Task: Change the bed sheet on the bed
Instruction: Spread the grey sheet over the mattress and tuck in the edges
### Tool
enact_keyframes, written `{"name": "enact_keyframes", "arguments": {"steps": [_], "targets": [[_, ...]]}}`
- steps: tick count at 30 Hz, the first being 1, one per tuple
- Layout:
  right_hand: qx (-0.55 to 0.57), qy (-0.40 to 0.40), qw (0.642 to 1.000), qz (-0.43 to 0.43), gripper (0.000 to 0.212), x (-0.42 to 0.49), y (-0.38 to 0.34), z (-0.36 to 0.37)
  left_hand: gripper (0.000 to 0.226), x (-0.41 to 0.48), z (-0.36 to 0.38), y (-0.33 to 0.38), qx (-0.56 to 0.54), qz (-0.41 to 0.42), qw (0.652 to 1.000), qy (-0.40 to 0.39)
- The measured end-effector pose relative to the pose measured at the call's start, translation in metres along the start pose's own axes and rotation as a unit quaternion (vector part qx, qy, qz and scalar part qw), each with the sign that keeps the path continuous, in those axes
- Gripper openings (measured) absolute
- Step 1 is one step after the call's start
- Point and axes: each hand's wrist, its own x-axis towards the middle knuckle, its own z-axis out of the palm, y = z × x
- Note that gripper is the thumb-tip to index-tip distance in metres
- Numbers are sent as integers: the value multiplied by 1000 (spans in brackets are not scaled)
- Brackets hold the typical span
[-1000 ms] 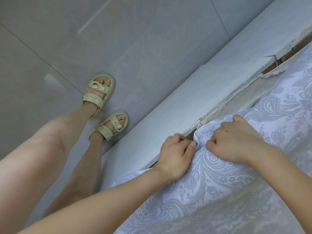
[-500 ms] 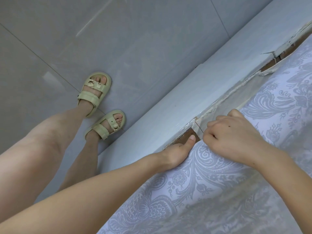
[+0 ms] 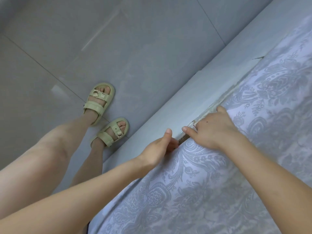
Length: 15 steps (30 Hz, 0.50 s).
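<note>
Sheet [image 3: 219,183], pale w/ grey floral print, lies over the bed, and its edge now meets the frame [image 3: 168,105] along the whole visible side.

Changes vs 1 s ago:
- Both hands were fists then, bunching the sheet edge above the frame. A bare strip of mattress side showed further up the edge, towards the far end.
- That strip is covered now. Cloth runs down to the frame's chipped inner lip.
- The hands have dropped into the gap btwn mattress and frame.

L hand [image 3: 162,146]: thumb straight up against the frame's inner face, fingers down behind the sheet edge. Can't tell if they pinch cloth or just push it.

R hand [image 3: 214,130]: just beside L, further up the edge. Fingers are spread, index out flat along the lip, the rest pressing cloth down into the gap w/ tips hidden.

Reading: the tuck on this side is underway and prob. nearly done at this spot. Next is likely to work along the edge. The rough lip could snag the fabric.

Sandals [image 3: 101,102] on grey tile floor [image 3: 118,48], near the frame.
</note>
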Motion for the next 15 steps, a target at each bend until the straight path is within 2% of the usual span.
{"name": "enact_keyframes", "arguments": {"steps": [3, 6, 8, 10, 11, 13, 15], "targets": [[-12, -65, 998, 17, 78, 12, -3, -1, 76, 4, 10, -9, 41, -66, 994, -82], [-5, -105, 994, 35, 81, 23, -4, -1, 60, 8, 17, -11, -23, -133, 982, -132], [-4, -115, 992, 51, 82, 28, -6, -2, 64, 8, 12, -3, -11, -156, 978, -139], [-3, -72, 996, 56, 79, 26, -8, 0, 67, 3, 5, 2, 24, -142, 981, -133], [0, -25, 998, 53, 75, 23, -9, 2, 66, -3, -2, 1, 26, -125, 985, -115], [20, 78, 996, 34, 64, 12, -11, 8, 62, -17, -19, -6, -3, -82, 995, -57], [54, 135, 989, 13, 59, -1, -25, 19, 53, -35, -43, -25, -20, -48, 999, 5]]}}
